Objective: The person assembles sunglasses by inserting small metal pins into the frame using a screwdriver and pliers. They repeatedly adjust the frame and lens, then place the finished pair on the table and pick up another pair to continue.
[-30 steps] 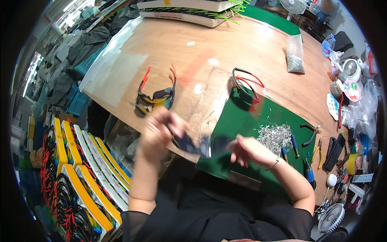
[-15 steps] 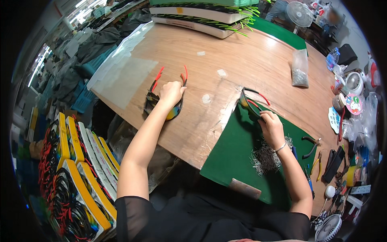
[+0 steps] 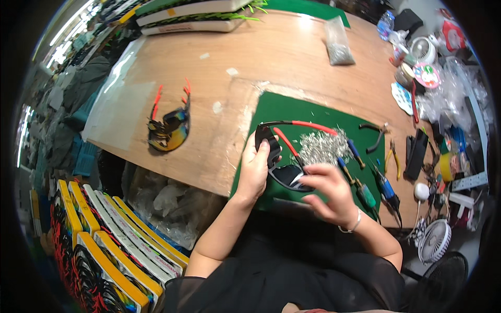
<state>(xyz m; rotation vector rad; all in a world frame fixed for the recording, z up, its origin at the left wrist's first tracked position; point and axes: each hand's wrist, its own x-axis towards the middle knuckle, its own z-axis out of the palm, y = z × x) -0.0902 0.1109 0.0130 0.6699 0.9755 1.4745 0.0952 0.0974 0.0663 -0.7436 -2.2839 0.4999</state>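
Note:
A pair of black sunglasses (image 3: 288, 177) with red-tipped temples is tilted over the green mat (image 3: 287, 107), dark lenses toward me. My left hand (image 3: 254, 169) grips it at one end of the frame, thumb on the front. Close to its other end is my right hand (image 3: 332, 192), fingers spread and slightly blurred; whether a fingertip touches the frame I cannot tell. Behind the sunglasses lies a heap of small silvery metal pieces (image 3: 323, 147) on the mat. Farther left, a nested pile of sunglasses (image 3: 172, 133) with mirrored lenses and red tips rests on the wooden table.
Right of the heap lie a green-handled screwdriver (image 3: 367, 197), a blue powered driver (image 3: 387, 189), yellow pliers (image 3: 392, 160) and black-handled nippers (image 3: 373, 139). A clear bag of small parts (image 3: 338, 44) is farther back. Yellow-edged trays of glasses (image 3: 112, 266) stand at the lower left.
My left hand has left the pile of sunglasses and taken the pair that my right hand was holding. My right hand's fingers have spread. The view has shifted to the right.

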